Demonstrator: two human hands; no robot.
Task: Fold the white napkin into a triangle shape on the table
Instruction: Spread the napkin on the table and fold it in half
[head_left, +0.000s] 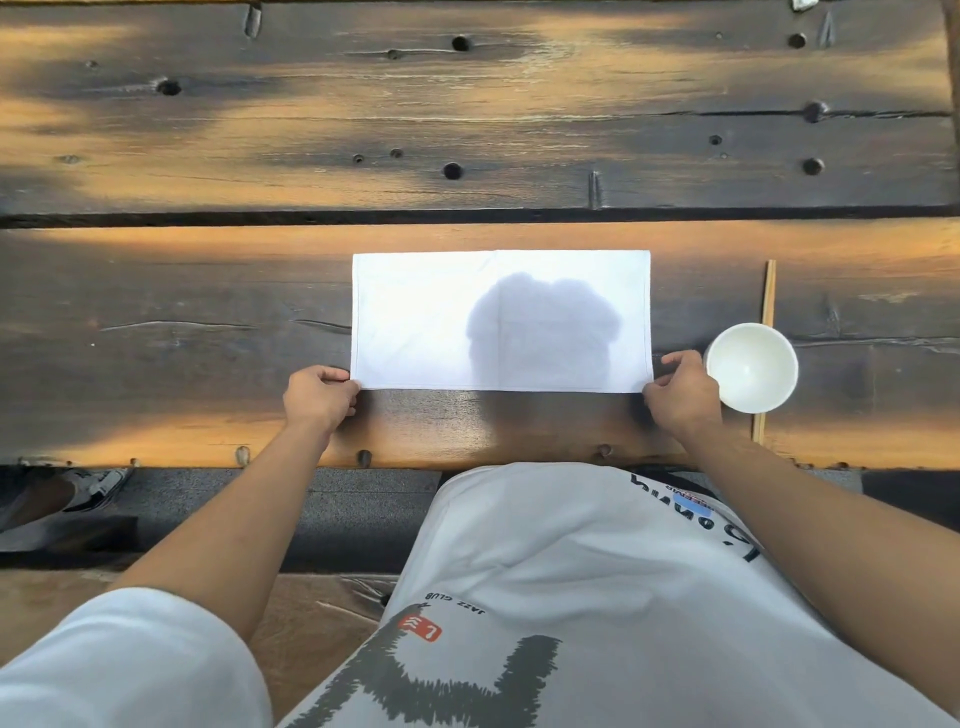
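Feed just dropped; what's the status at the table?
Left hand and right hand pinch near corners of white napkin. Napkin flat, rectangular. Bowl touching right hand.

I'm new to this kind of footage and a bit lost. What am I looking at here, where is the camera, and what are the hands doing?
There is no machine here. A person wears a camera on the head, so the one picture looks forward and down over their shirt and arms at a dark wooden table. A white napkin lies flat on it as a wide rectangle, with the shadow of the person's head across it. The left hand pinches the napkin's near left corner, and the right hand pinches the near right corner. To the right stands an empty white bowl, close beside the right hand, with a pair of chopsticks running partly under or behind it. The napkin is not yet a triangle.
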